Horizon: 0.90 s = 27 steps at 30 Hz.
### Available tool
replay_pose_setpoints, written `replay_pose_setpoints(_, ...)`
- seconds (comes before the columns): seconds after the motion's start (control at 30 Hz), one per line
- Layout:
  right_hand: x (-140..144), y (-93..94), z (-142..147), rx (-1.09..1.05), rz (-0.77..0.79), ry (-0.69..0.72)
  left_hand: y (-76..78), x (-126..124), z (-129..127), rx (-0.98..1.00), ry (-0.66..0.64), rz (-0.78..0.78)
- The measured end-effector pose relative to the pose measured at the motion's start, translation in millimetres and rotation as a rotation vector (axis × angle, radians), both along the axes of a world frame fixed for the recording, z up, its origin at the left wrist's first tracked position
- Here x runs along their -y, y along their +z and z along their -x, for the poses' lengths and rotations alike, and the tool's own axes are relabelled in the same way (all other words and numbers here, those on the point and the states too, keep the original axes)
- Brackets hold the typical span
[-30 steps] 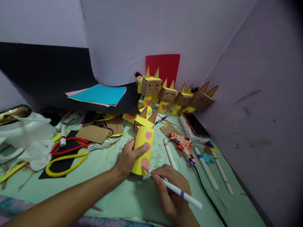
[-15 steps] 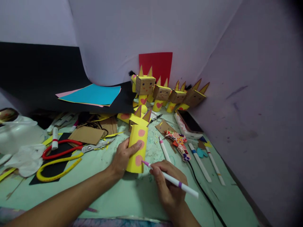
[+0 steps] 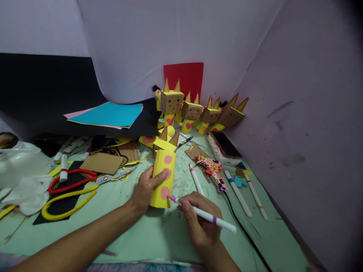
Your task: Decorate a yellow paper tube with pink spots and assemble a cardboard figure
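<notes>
That yellow paper tube (image 3: 163,177) looks like rolled card, so I'd guess it's super light and hollow, stiff enough to stand but easy to crush or dent if you squeeze hard; best place to hold it seems to be around the middle of the side wall, loosely, which is pretty much what's going on; the left hand (image 3: 147,189) is wrapped around the tube's left side, fingers curled behind it and the thumb lying across the front between the pink dots, a half-closed, gentle clasp rather than a clamp; the tube stands upright on the green table (image 3: 159,234), right in that hand; the right hand (image 3: 200,219) sits just to the tube's right and a bit nearer the person, fingers pressed together in a writing pinch on a white marker (image 3: 202,214) with a purple band; the pink tip points at the tube's lower edge by the bottom dot, touching or very nearly, can't tell which; the marker is rigid and smooth, so the pinch near the tip gives decent control; just beyond the right hand lie more markers (image 3: 238,192) and a patterned paper scrap (image 3: 214,172); off to the left of the left hand, well apart, are red and yellow scissors (image 3: 70,185); behind the tube is a row of cardboard-head figures (image 3: 195,111).
</notes>
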State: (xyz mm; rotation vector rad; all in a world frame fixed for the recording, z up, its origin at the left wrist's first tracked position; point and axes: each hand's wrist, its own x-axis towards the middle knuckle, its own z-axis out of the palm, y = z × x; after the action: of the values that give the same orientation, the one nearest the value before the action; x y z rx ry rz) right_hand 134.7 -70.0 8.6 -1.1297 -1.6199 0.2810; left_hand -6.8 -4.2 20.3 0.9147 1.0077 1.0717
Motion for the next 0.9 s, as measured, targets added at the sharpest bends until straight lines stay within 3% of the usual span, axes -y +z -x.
replay_pose_setpoints(0.37, -1.0, -2.1, 0.9, 0.045, -0.086, 0.067, -1.0, 0.1, 0.2, -0.007, -0.018, -0.022)
replay_pose_setpoints(0.67, 0.7, -1.6, 0.4, -0.015, -0.057, 0.104, 0.9, 0.7, -0.6, -0.006, -0.002, -0.013)
replay_pose_setpoints(0.77, -1.3, -3.6, -1.3, -0.241, 0.018, 0.020, 3.6, 0.9, 0.7, 0.036, -0.055, 0.003)
replay_pose_setpoints(0.9, -18.6, 0.0, 1.7, -0.783, 0.144, -0.112, 9.8, 0.0, 3.2, 0.131, -0.140, 0.062)
